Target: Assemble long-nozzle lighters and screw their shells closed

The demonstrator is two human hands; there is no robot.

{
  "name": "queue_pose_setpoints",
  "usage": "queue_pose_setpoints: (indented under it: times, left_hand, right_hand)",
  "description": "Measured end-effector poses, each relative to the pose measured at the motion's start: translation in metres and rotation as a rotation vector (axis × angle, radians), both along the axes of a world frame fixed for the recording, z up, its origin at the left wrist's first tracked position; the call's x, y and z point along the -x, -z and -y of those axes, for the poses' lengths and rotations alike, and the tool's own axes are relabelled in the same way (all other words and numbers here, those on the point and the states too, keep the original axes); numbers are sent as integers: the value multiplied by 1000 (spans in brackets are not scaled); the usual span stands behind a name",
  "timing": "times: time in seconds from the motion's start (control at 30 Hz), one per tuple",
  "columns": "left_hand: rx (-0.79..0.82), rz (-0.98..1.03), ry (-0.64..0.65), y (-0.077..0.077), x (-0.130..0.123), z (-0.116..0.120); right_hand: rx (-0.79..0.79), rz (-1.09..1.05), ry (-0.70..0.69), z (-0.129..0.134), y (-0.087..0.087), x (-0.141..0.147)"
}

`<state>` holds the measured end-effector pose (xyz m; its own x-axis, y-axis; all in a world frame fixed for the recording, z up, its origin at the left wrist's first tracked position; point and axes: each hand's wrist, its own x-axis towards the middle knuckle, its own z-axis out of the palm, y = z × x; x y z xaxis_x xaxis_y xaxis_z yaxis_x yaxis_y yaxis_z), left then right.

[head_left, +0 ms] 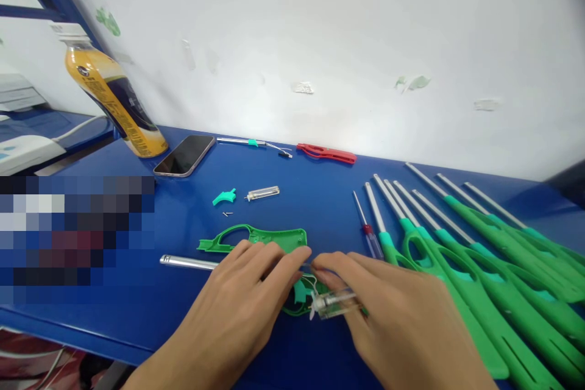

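Note:
My left hand (256,286) is closed around the lower part of a green lighter shell with a silver tube (187,262) that sticks out to the left. My right hand (365,292) has its fingers closed, with a clear fuel cartridge (336,303) between thumb and fingers at the shell's right end. A thin white wire and a teal trigger (301,292) show between the hands. Just behind them lies an empty green half shell (274,237). My fingertips partly hide the held shell.
Behind lie a teal piece (224,197), small screws (227,214), another clear cartridge (264,193), a silver tube (237,142), a red shell (326,153) and a phone (185,155). A bottle (116,97) stands left. A screwdriver (372,241) and several green lighters (484,292) lie right.

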<state>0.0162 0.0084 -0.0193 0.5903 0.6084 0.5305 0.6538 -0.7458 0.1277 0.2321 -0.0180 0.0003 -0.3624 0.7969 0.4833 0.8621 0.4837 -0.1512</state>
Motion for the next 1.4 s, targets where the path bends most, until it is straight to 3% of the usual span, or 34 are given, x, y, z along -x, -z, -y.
queue_pose_setpoints:
  times: [0.23, 0.47, 0.63, 1.4]
  left_hand:
    - [55, 40, 7, 1, 0, 2]
    - [39, 108, -7, 2, -2, 2]
    - [-5, 79, 5, 1, -3, 1]
    - [-26, 43, 14, 2, -2, 1]
  right_hand:
    - [122, -51, -13, 4, -8, -10]
    - [59, -73, 47, 5, -27, -19]
    - [140, -15, -5, 4, -22, -17]
    - [169, -22, 4, 2, -18, -15]
